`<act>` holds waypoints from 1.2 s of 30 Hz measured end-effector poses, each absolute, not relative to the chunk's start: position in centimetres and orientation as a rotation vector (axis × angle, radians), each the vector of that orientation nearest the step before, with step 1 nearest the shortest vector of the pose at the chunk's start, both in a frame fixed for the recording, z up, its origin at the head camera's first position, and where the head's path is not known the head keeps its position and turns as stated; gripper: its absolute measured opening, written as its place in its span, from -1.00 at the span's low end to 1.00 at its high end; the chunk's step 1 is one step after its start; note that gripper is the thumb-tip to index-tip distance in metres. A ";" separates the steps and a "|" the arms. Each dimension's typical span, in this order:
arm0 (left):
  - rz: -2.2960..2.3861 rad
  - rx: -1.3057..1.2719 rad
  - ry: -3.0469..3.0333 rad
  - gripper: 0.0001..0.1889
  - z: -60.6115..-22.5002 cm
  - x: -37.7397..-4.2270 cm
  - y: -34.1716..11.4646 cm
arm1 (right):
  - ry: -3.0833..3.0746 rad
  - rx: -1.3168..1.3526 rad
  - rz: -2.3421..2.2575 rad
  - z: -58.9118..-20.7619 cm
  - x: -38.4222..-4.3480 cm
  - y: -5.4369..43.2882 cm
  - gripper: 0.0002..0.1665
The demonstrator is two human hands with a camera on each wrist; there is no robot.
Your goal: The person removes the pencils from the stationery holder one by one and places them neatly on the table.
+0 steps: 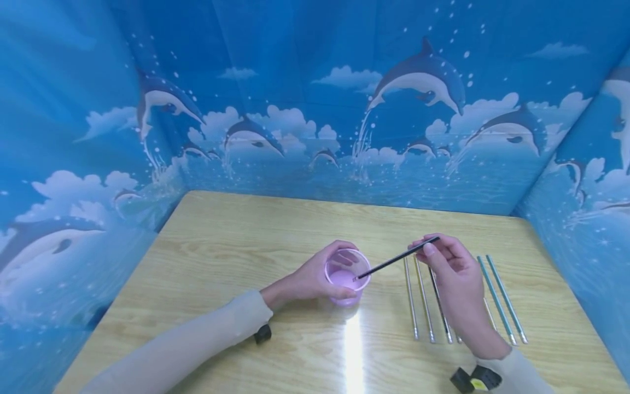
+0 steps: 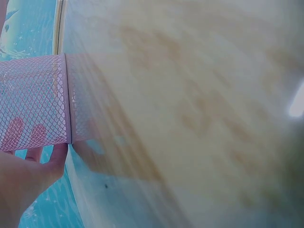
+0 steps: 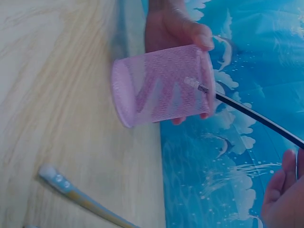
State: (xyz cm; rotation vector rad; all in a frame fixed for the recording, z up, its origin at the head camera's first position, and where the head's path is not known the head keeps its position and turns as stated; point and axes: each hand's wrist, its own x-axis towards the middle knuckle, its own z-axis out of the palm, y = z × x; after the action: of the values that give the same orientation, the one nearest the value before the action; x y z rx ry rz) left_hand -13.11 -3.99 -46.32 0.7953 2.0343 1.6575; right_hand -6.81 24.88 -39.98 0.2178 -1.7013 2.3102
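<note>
My left hand (image 1: 312, 278) grips a pink mesh pencil cup (image 1: 350, 300) round its side. The cup appears upright at the middle of the table, its mouth up. In the right wrist view the left hand (image 3: 171, 29) shows through the mesh of the cup (image 3: 124, 92). Between thumb and fingers my right hand (image 1: 458, 282) pinches a black pencil (image 1: 389, 263) near its upper end. It slants down to the left, and its eraser end is inside the cup's mouth. Whether that end touches the cup's wall cannot be told.
Several pencils lie on the wooden table (image 1: 236, 241) under and beside the right hand, including a gold one (image 1: 424, 300), a black one (image 1: 439, 306) and two teal ones (image 1: 497, 301). Some are partly hidden by the hand. A blue dolphin-print curtain (image 1: 295, 82) encloses the table's back and sides.
</note>
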 end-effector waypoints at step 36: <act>1.649 0.822 2.025 -0.08 -46.4 -13.3 -3.9 | -2.441 -0.103 1.850 -41.0 -9.0 42.3 -0.73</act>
State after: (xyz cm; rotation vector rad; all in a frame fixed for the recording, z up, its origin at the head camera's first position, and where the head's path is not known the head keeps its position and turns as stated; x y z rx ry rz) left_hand -13.27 -3.94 -46.42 0.8220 2.0254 1.6494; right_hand -8.99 42.30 -40.95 -0.1029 -2.4415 1.8500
